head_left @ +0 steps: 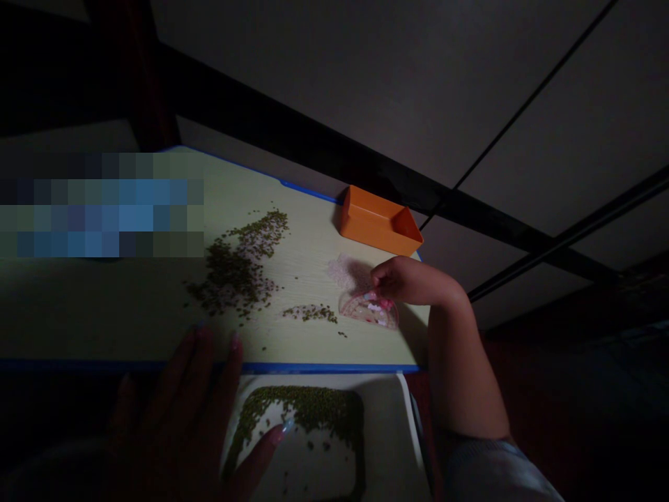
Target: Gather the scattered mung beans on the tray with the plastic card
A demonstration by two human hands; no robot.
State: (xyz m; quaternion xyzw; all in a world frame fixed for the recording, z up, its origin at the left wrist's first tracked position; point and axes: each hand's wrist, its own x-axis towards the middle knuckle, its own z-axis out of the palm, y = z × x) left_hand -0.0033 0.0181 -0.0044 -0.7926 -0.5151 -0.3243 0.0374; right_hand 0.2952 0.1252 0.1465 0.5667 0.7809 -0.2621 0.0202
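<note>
My right hand (394, 279) is closed, its fingers at the upper edge of a clear pink, half-round protractor (368, 310) with printed pictures, over the pale table. Beside those fingers lies a small heap of white, rice-like grains (345, 270). A short row of green beans mixed with white grains (311, 312) is left of the protractor. Farther left spreads a larger heap of green beans and white grains (233, 275). My left hand (182, 411) is open, fingers spread near the table's front edge, with its thumb above a white tray (394, 432) containing green beans (324, 408).
An orange rectangular box (379, 223) stands at the table's back right corner. Blue edging (334, 367) runs along the table (308, 341). Behind it rises a panelled wall (366, 84). A pixelated patch (104, 206) hides the table's left side. The light is dim.
</note>
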